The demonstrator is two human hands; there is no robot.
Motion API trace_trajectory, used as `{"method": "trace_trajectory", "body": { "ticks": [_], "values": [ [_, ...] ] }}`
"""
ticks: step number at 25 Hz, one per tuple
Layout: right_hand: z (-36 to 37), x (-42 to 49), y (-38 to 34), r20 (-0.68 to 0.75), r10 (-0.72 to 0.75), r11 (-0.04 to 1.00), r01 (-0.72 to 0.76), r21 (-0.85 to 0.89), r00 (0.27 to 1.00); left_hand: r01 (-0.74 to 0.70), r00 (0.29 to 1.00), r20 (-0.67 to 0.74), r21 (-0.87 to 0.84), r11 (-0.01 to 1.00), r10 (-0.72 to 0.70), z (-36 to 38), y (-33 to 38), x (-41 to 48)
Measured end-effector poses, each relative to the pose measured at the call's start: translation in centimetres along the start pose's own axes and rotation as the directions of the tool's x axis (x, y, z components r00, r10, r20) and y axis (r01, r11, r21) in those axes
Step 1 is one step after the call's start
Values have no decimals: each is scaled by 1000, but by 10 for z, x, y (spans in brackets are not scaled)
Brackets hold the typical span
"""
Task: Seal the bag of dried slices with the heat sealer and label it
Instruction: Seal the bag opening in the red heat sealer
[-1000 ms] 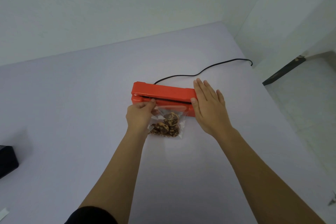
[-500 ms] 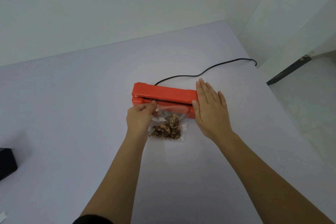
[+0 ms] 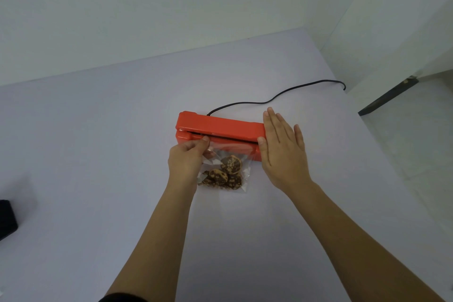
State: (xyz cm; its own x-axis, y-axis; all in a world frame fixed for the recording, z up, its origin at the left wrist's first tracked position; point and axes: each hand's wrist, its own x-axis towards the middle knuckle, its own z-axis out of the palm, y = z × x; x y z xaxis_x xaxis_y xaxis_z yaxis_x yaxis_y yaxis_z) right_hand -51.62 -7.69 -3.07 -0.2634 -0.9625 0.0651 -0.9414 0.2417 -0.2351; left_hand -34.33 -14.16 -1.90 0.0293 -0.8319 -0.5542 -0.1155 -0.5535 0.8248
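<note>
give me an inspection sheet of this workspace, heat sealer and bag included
surface: pale table, mostly bare
job's things: orange heat sealer, slot facing the person; clear bag of dried slices, its top edge at the slot; no label seen
clutter: black object at the table's left edge, cut off
hands: left hand pinches the bag's top left corner; right hand open and flat on the sealer's right end
cables: black cord runs from the sealer's back to the table's far right edge
surroundings: plain light walls, tiled floor at right
</note>
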Motion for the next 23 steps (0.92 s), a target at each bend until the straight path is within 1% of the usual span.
{"method": "trace_trajectory", "body": {
  "ticks": [23],
  "values": [
    [0, -2, 4, -5, -3, 1000, 3, 28, 1000, -8, 1000, 19, -16, 1000, 8, 3, -7, 4]
  ]
}}
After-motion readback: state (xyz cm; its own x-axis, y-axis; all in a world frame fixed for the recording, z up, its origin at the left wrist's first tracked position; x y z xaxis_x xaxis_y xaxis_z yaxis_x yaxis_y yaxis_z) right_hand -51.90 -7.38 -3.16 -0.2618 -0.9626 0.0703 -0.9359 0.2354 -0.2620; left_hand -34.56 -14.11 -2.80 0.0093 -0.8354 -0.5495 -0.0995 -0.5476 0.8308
